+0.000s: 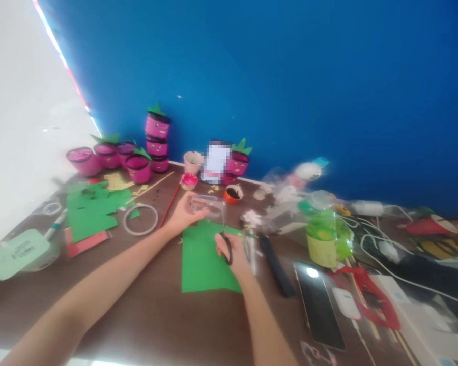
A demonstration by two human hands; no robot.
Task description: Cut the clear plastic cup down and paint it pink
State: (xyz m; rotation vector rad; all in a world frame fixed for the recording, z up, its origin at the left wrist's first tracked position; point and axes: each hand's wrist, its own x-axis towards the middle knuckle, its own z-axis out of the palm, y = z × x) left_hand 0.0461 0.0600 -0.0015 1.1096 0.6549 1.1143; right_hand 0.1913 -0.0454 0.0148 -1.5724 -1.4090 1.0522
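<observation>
My left hand (185,212) is closed on a clear plastic piece (212,206), its exact kind blurred. Scissors (226,246) with dark handles are in my right hand (234,254), their blades pointing up beside the right end of the plastic; whether they touch it I cannot tell. Beneath both hands lies a green paper sheet (200,269) on the brown table (145,310). Just beyond my left hand stands a small cup of pink paint (189,181), and an orange cup with dark contents (233,194) is to its right.
Magenta cups with drawn faces (138,169) stand at the back left, some stacked (158,147). Cut green paper (89,208) and a white ring (140,220) lie left. A lit phone (216,162) leans near the blue wall. A dark phone (318,305), cables and clutter fill the right.
</observation>
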